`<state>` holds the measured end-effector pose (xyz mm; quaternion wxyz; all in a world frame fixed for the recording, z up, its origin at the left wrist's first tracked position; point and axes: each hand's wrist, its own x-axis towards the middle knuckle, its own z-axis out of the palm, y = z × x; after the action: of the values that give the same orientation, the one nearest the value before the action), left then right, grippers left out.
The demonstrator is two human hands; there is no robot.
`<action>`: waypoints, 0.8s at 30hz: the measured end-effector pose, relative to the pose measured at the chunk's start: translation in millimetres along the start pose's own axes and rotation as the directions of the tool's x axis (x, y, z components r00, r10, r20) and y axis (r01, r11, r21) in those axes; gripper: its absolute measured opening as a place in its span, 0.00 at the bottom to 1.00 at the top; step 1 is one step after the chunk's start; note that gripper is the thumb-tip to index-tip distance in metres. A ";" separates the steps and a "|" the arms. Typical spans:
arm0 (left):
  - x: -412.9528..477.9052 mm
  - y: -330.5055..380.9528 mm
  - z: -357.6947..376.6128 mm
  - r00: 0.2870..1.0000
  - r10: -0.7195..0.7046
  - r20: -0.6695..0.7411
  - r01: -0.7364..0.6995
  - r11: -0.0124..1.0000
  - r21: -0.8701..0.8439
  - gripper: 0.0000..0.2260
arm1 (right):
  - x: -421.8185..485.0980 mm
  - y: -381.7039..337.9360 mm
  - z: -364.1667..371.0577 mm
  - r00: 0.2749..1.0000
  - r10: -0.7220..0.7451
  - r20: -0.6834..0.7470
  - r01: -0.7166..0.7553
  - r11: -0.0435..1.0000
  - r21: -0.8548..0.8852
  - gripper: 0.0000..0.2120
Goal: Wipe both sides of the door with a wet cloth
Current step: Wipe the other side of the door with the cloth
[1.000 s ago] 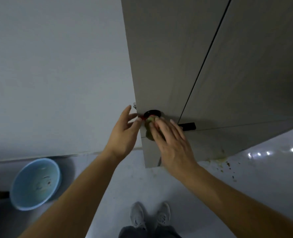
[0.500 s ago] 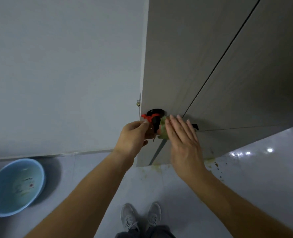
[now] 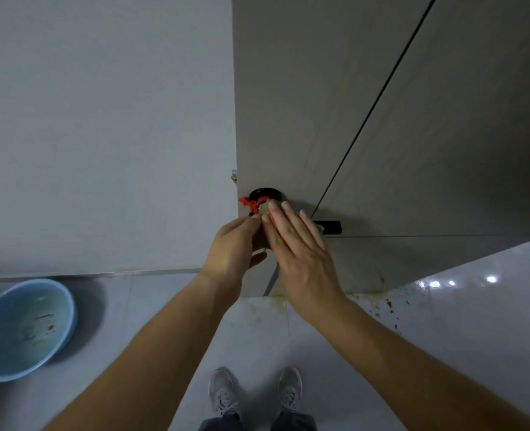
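The grey-beige door (image 3: 288, 88) stands open with its edge toward me. On it sits a black handle (image 3: 265, 192) with a red string (image 3: 248, 203) tied around it. A greenish wet cloth (image 3: 263, 207) peeks out from under my right hand (image 3: 301, 253), whose straight fingers press it flat against the handle. My left hand (image 3: 231, 247) is curled at the door's edge just below the handle, fingers above and thumb beneath. Most of the cloth is hidden by my hands.
A light blue basin (image 3: 71, 309) with dirty water stands on the floor at the lower left by the white wall (image 3: 102, 119). Yellowish stains and brown specks (image 3: 381, 303) mark the glossy floor under the door. My shoes (image 3: 223, 393) are at the bottom.
My left hand went from open fingers at the door edge to a curled grip. My right hand slid the cloth along the handle, and the view shifted right.
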<state>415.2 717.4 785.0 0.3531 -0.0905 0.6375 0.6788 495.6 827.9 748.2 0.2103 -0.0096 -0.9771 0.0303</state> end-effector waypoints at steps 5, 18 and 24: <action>2.4 1.2 11.5 0.996 0.004 -0.084 -0.004 1.000 0.005 0.07 | -27.4 60.3 -14.0 0.982 0.186 0.016 -0.186 0.967 0.176 0.27; 20.1 18.2 17.1 0.989 0.006 -0.149 0.005 0.997 0.078 0.08 | 27.6 46.8 -17.7 0.280 0.553 0.785 -0.153 -0.781 0.605 0.14; 23.3 18.3 15.2 0.990 0.002 -0.139 0.012 0.995 0.098 0.08 | 27.9 38.0 -25.6 0.271 0.487 0.830 -0.048 -0.854 0.517 0.16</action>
<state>392.2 741.1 788.9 0.3137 -0.1216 0.6928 0.6378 480.9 868.2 780.6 0.1780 -0.4187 -0.1641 0.8753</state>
